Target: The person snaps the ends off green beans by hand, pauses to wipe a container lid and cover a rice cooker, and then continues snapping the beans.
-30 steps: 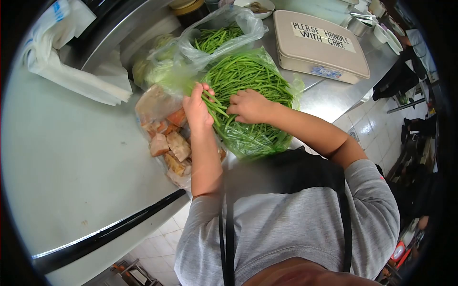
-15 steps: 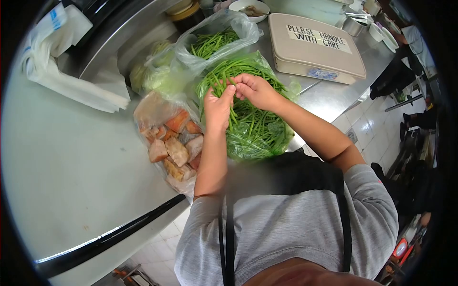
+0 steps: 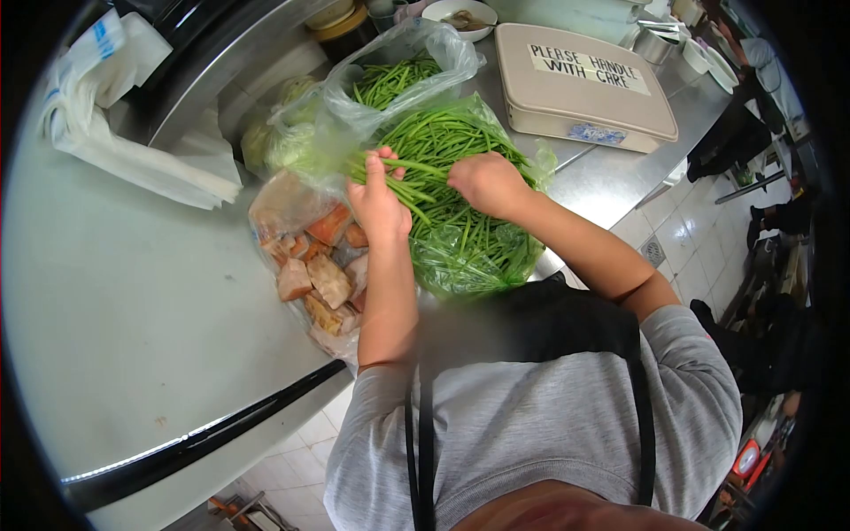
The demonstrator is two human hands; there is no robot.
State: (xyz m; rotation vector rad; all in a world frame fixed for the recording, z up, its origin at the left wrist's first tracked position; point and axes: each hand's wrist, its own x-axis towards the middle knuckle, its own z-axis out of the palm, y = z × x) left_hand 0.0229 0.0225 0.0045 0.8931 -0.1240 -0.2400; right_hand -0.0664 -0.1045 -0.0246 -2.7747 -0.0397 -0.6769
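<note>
My left hand (image 3: 381, 202) is closed around a small bunch of long green beans (image 3: 414, 188), its thumb laid over them. One bean stretches across to my right hand (image 3: 492, 184), whose fingers are pinched at its end; the fingertips themselves are partly hidden. Both hands are over an open green plastic bag (image 3: 469, 265) heaped with more green beans (image 3: 456, 133). Just behind stands a clear plastic bag (image 3: 452, 66) with cut green beans (image 3: 398, 80) inside.
To the left lie a bag of meat chunks (image 3: 328, 281) and a bagged pale green vegetable (image 3: 288, 146). A lidded beige box (image 3: 580, 88) marked "PLEASE HANDLE WITH CARE" sits at the back right, near a white bowl (image 3: 459, 18). White plastic bags (image 3: 133, 159) hang at far left.
My hands have drawn apart. The left has shifted left with the bunch of green beans, and the right has moved slightly right, its fingers at a bean's end.
</note>
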